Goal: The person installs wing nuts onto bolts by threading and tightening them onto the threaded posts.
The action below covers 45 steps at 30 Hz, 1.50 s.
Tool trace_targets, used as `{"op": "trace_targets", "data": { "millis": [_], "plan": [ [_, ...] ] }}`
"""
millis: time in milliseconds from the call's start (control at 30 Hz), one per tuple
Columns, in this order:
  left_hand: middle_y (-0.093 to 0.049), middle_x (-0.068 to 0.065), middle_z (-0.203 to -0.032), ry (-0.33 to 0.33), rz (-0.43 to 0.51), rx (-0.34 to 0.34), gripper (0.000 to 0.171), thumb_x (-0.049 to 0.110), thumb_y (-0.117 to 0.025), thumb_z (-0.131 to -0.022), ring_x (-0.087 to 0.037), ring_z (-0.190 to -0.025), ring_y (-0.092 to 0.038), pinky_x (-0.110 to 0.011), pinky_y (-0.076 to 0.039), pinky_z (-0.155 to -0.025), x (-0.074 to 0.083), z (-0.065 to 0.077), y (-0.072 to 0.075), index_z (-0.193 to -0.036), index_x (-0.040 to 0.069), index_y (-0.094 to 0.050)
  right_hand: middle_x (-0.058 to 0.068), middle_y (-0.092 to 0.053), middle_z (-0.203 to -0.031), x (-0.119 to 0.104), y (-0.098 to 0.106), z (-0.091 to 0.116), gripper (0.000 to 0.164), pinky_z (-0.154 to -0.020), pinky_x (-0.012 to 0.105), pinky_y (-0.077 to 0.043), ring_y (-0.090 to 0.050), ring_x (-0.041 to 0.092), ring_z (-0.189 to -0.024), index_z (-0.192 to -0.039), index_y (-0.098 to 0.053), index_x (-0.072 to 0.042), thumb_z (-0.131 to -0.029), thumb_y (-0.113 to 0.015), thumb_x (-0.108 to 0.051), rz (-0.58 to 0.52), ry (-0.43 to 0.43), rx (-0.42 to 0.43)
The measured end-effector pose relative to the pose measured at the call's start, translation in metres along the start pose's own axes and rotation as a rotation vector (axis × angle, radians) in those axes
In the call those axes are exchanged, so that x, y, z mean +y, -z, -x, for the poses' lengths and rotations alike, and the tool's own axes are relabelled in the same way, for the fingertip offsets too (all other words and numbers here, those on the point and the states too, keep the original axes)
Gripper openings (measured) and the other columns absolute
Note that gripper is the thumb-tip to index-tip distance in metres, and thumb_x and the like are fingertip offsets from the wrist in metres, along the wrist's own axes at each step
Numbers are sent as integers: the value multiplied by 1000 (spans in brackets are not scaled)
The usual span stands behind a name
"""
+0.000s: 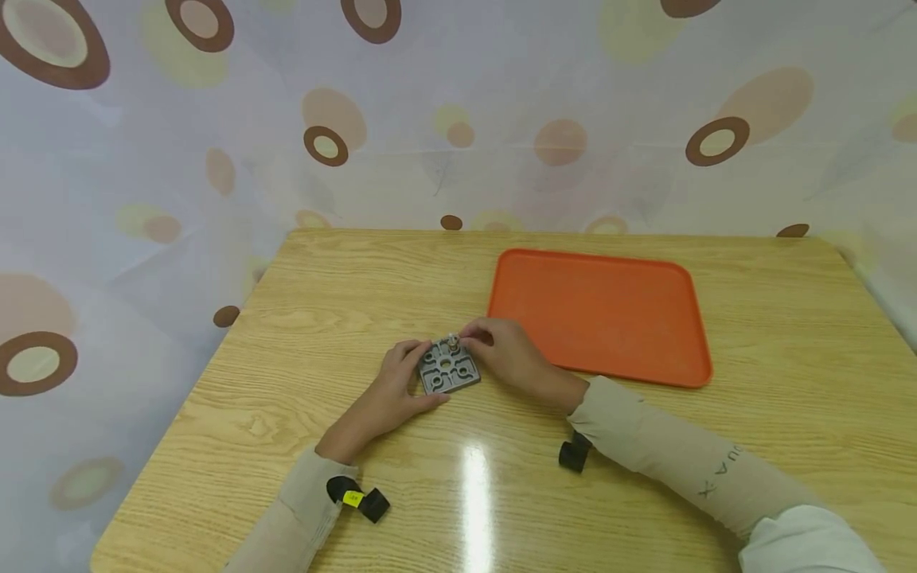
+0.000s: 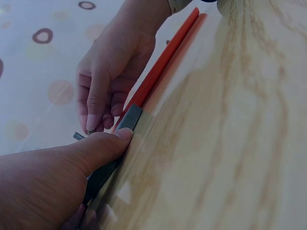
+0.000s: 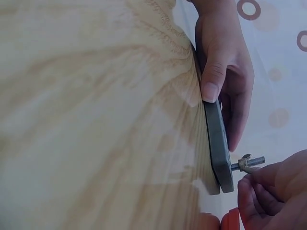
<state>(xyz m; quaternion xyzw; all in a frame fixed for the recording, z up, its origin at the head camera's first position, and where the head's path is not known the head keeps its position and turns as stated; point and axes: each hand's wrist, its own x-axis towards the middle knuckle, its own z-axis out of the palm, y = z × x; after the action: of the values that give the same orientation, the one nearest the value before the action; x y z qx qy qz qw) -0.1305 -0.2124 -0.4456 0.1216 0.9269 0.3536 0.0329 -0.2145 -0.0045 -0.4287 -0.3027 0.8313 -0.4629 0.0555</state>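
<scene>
A square grey metal plate (image 1: 458,380) with recesses and several holes lies on the wooden table. My left hand (image 1: 390,398) grips it from the left, thumb along the near edge and fingers at the far-left corner. From the plate's far corner a threaded bolt (image 3: 257,161) sticks up, with a wing nut (image 3: 243,166) partway along it. My right hand (image 1: 512,360) pinches one wing of this nut between thumb and index finger. In the left wrist view, the left thumb covers part of the plate (image 2: 130,117) and the nut is mostly hidden.
An orange tray (image 1: 609,314) lies behind and to the right of the plate, close to the right hand. The wooden table (image 1: 286,382) runs back to a patterned cloth (image 1: 501,79). Black wrist cameras (image 1: 374,504) hang below both sleeves.
</scene>
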Motion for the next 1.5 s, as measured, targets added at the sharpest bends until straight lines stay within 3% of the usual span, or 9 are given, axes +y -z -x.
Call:
{"op": "trace_targets", "data": {
  "millis": [367,800,1167,1500],
  "plan": [
    [-28,-10,-139,-12,-4,6,86,43,-71,-80,-22,-124,-28,-40,-30,-102,-1,-1,1,-145,5,-29,-3,-66,-86,-3,-2,-1,11,-67,25,-48,-58,8,-76,-95,-70,-8,-86,-67,-14,26,19,-3],
    [-28,-10,-139,-19,-1,-3,85,42,-70,-81,-22,-124,-28,-41,-30,-102,-1,-1,1,-145,4,-28,6,-63,-108,-6,-9,-4,35,-75,24,-50,-62,14,-90,-118,-60,0,-86,-67,-14,-13,-20,-42],
    [-29,-10,-139,-21,-3,-2,85,43,-69,-81,-22,-124,-28,-41,-31,-101,-2,-1,0,-145,4,-29,5,-62,-106,-5,-9,-3,34,-75,25,-50,-61,14,-89,-116,-61,0,-86,-68,-15,-7,-25,-36],
    [-28,-10,-139,-12,-9,2,86,43,-70,-80,-22,-125,-28,-40,-29,-103,-4,0,-1,-145,4,-29,4,-66,-98,-4,-4,2,18,-77,27,-49,-61,13,-88,-104,-66,-4,-87,-65,-10,18,11,-7]
  ]
}}
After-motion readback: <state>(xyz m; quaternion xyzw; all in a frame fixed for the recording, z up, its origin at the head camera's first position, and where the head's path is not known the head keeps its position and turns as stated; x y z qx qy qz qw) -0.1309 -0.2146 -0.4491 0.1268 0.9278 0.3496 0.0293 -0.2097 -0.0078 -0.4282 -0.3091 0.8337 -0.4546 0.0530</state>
